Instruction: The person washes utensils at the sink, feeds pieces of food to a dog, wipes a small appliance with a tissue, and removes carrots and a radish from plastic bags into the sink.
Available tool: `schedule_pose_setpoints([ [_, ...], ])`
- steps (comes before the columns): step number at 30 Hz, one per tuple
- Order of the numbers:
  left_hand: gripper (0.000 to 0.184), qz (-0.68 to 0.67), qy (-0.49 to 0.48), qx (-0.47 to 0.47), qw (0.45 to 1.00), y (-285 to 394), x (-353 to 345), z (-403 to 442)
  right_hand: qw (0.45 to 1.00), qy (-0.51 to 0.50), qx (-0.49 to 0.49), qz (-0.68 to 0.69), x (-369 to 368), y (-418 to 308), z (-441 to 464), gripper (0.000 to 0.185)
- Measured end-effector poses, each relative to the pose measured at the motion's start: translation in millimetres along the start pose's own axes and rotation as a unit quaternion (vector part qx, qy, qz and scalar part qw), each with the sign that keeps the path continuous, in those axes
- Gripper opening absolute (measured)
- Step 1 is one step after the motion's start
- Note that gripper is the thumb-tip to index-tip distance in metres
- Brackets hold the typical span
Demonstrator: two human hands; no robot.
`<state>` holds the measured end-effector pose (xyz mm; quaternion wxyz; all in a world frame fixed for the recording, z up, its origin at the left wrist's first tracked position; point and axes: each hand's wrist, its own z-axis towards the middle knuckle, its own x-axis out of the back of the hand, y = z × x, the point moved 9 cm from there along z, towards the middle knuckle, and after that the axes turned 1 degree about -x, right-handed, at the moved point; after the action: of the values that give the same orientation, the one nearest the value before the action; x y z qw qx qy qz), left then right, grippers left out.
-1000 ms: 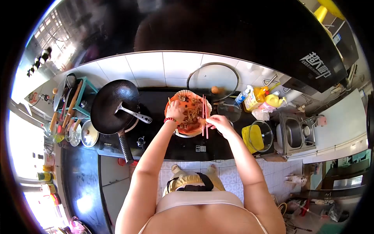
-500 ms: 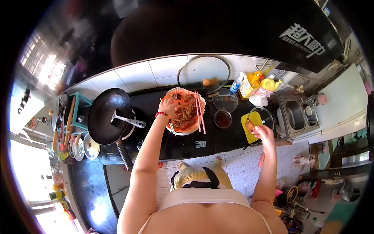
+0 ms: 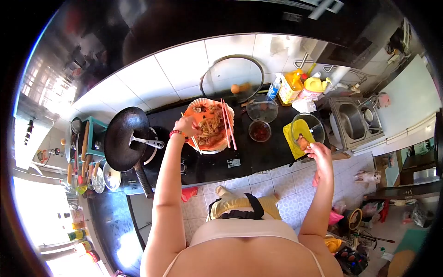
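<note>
My left hand [image 3: 187, 125], a red bead bracelet at its wrist, is over the left side of a fluted dish [image 3: 211, 151] heaped with reddish-brown shredded food [image 3: 213, 127]. Its fingers are drawn together at the food; whatever they hold is hidden. Pink chopsticks [image 3: 228, 124] lie across the dish's right side, and a paler pair [image 3: 191, 134] rests at the left. Further right, my right hand [image 3: 321, 154] pinches a brown piece of meat [image 3: 302, 142] above a yellow bag [image 3: 290, 141] and a round glass bowl [image 3: 321, 125].
A black wok [image 3: 127, 138] with a spatula [image 3: 147, 141] stands left on the stove. Small bowls, one with dark sauce [image 3: 260, 131], sit right of the dish. Bottles [image 3: 290, 87] and a glass lid [image 3: 233, 78] line the wall; a sink [image 3: 351, 121] is at right.
My left hand has drawn back toward the dish's left edge, its fingers gathering. My right hand still holds the meat, lower over the bag. The camera view has shifted slightly.
</note>
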<state>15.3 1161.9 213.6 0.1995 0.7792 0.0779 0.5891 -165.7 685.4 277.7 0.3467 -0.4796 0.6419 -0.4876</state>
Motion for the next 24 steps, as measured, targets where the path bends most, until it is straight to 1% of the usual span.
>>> schedule_pose_setpoints([
  [2, 0.029, -0.036, 0.050, 0.029, 0.998, -3, 14, -6, 1.000, 0.004, -0.001, 0.007, 18, 1, 1, 0.020],
  [4, 0.025, -0.085, 0.122, 0.007, 0.989, -9, 27, -16, 1.000, 0.006, -0.003, 0.012, 39, 2, 1, 0.020],
  [6, 0.024, -0.116, 0.168, 0.053, 0.977, -4, 44, -37, 1.000, 0.009, -0.004, 0.015, 65, 3, -1, 0.019],
  [7, 0.023, -0.133, 0.199, 0.048, 0.970, 3, 51, -48, 1.000, 0.018, -0.007, 0.017, 81, 3, -6, 0.019],
  [8, 0.020, -0.178, 0.198, 0.073, 0.961, 11, 52, -58, 0.999, 0.025, -0.008, 0.020, 98, 1, -11, 0.019],
  [9, 0.018, -0.300, 0.192, 0.077, 0.931, 24, 47, -67, 0.999, 0.031, -0.008, 0.023, 114, 1, -13, 0.019],
  [10, 0.016, -0.417, 0.180, 0.077, 0.888, 41, 38, -73, 0.999, 0.034, -0.004, 0.032, 133, 3, -14, 0.019],
  [11, 0.015, -0.501, 0.166, 0.071, 0.847, 64, 30, -77, 0.998, 0.043, -0.002, 0.041, 158, 8, -18, 0.019],
  [12, 0.013, -0.537, 0.152, 0.058, 0.828, 82, 19, -77, 0.997, 0.059, 0.000, 0.050, 185, 13, -24, 0.019],
  [13, 0.013, -0.594, 0.156, 0.044, 0.788, 110, 9, -79, 0.996, 0.077, 0.011, 0.045, 209, 14, -33, 0.019],
  [14, 0.012, -0.643, 0.127, 0.014, 0.755, 142, -4, -77, 0.996, 0.089, 0.015, 0.030, 227, 8, -45, 0.021],
  [15, 0.012, -0.691, 0.038, -0.012, 0.722, 235, -46, -38, 0.987, 0.150, 0.006, 0.050, 309, 39, -77, 0.023],
  [16, 0.011, -0.697, 0.019, -0.035, 0.716, 238, -43, -69, 0.992, 0.107, 0.000, 0.061, 313, 66, -55, 0.025],
  [17, 0.017, -0.695, -0.010, -0.022, 0.718, 276, -65, -64, 0.988, 0.149, 0.013, 0.042, 350, 88, -63, 0.026],
  [18, 0.020, -0.697, -0.024, -0.081, 0.712, 320, -78, -59, 0.982, 0.186, 0.019, 0.019, 376, 97, -74, 0.027],
  [19, 0.023, -0.713, -0.084, -0.118, 0.686, 367, -98, -55, 0.976, 0.216, 0.007, -0.003, 399, 94, -92, 0.027],
  [20, 0.023, -0.710, -0.120, -0.141, 0.679, 405, -121, -48, 0.971, 0.239, -0.005, -0.024, 418, 94, -111, 0.028],
  [22, 0.024, -0.678, -0.242, -0.130, 0.682, 477, -178, -33, 0.952, 0.296, 0.015, -0.070, 468, 106, -134, 0.028],
  [24, 0.029, -0.627, -0.326, -0.128, 0.696, 545, -228, -25, 0.931, 0.360, -0.006, -0.061, 505, 119, -168, 0.027],
])
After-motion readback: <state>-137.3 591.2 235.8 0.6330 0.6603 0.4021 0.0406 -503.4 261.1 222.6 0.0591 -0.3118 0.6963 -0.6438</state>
